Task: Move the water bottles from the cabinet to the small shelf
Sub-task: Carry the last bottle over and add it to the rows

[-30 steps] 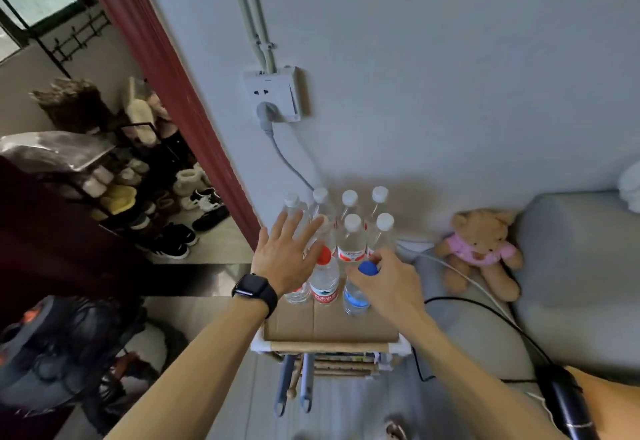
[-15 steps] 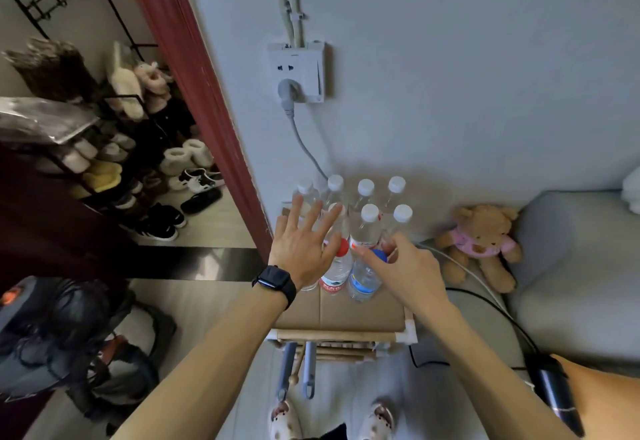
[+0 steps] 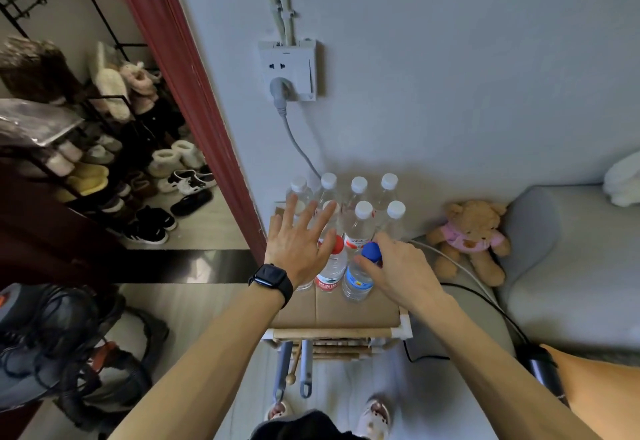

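At the centre of the frame, clear plastic water bottles with white caps stand clustered on the cardboard-covered top of a small wooden shelf against a grey wall. Just in front of them stand a red-capped clear bottle and a blue-capped clear bottle. The right hand curls its fingers round the blue cap. The left hand (black wristwatch on its wrist) is spread wide over the leftmost bottles. A brown teddy bear sits at right.
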